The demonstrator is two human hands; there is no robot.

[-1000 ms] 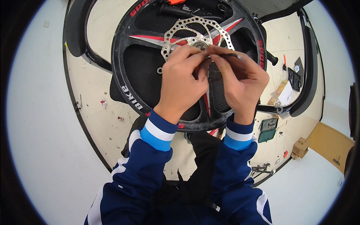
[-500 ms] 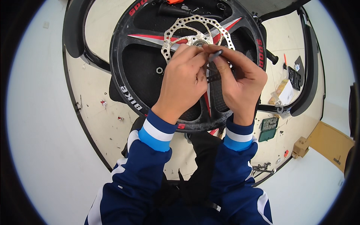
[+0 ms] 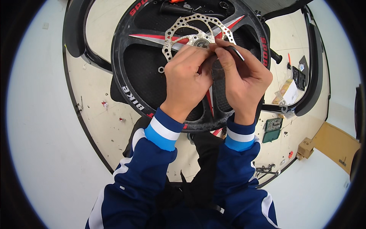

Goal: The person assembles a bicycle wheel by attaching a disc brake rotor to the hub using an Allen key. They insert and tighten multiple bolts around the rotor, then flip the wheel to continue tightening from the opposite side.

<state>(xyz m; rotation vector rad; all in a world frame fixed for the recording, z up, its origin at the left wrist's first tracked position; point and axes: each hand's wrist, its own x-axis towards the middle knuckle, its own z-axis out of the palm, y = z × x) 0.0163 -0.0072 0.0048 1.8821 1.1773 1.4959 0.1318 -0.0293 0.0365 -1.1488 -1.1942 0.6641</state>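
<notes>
A black three-spoke bicycle wheel (image 3: pixel 135 91) with red and silver trim lies flat in front of me. On its hub sits a silver disc brake rotor (image 3: pixel 167 47) with a ring of holes. Over the rotor's near side, my right hand (image 3: pixel 246 82) pinches a slim dark tool (image 3: pixel 237 54) with a bright edge; its lower part is hidden. My left hand (image 3: pixel 187 78) is closed beside it, fingertips meeting the right ones near the hub. What the left fingers hold, if anything, is hidden. A hex nut (image 3: pixel 161 70) rests left of my left hand.
A black-handled tool (image 3: pixel 177 9) and small hardware lie at the wheel's far side. Curved black armrests (image 3: pixel 76 34) flank the wheel. On the floor to the right are an open green case (image 3: pixel 272 129), a black tool case (image 3: pixel 299 78) and a cardboard box (image 3: pixel 305 147).
The dark tool in my right hand has turned, its visible end now pointing lower right. Both hands stay close together over the rotor, and the wheel has shifted very slightly.
</notes>
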